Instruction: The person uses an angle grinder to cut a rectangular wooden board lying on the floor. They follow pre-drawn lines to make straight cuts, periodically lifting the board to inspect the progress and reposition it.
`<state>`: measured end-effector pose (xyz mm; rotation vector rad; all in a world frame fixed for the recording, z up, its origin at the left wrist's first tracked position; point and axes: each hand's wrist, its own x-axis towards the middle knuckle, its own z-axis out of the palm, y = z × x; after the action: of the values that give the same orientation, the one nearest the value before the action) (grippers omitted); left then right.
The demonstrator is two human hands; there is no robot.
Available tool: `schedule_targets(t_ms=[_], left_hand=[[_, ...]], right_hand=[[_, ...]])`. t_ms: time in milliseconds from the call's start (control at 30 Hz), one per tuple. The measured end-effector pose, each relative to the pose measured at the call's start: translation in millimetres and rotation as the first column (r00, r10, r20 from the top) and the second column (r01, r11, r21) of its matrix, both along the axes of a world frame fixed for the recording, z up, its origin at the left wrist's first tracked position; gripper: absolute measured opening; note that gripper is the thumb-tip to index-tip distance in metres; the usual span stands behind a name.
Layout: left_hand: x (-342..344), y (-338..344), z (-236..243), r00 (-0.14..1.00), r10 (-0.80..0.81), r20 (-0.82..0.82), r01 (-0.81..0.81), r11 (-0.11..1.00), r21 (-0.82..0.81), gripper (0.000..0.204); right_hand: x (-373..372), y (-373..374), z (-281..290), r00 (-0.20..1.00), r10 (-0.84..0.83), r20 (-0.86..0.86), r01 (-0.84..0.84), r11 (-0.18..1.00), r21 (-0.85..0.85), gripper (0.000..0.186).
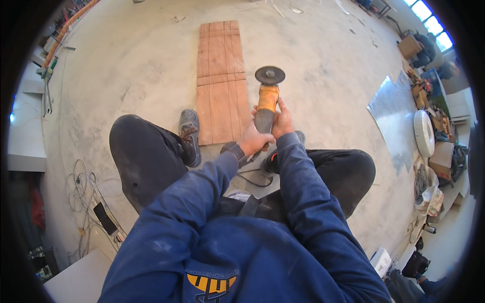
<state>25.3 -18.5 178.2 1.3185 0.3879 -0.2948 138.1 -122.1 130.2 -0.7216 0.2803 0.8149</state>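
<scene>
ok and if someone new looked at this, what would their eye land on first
Probably the yellow and dark grinder, held by the left hand and right hand at the centre, its round dark disc pointing away from the person. Next would likely be the long brown board on the floor, just left of the grinder, then the shiny jagged-edged sheet over on the right.

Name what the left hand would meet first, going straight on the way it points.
Past the grinder it holds, the left hand would likely meet the right hand first; they look close, but depth makes contact hard to tell.
</scene>
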Motion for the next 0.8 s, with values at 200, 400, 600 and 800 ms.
schedule_targets(t_ms=[200, 400, 600, 800], left_hand=[[-2, 14, -14, 0.996, -0.026, -0.082, 0.021, 0.998, -0.063, 0.065], [4, 22, -21, 0.994, -0.098, -0.050, 0.086, 0.976, -0.200, 0.055], [8, 20, -24, 0.989, -0.136, -0.058, 0.105, 0.923, -0.370, 0.051], [21, 30, -19, 0.962, -0.231, -0.147, 0.225, 0.973, -0.056, 0.059]], right_hand=[[-7, 6, -30, 0.988, -0.065, -0.138, 0.068, 0.998, 0.013, 0.083], [0, 1, -28, 0.991, -0.042, -0.126, 0.067, 0.977, 0.201, 0.088], [3, -5, -28, 0.992, -0.077, -0.103, 0.090, 0.987, 0.136, 0.087], [10, -2, -54, 0.993, -0.100, -0.064, 0.105, 0.992, 0.073, 0.077]])
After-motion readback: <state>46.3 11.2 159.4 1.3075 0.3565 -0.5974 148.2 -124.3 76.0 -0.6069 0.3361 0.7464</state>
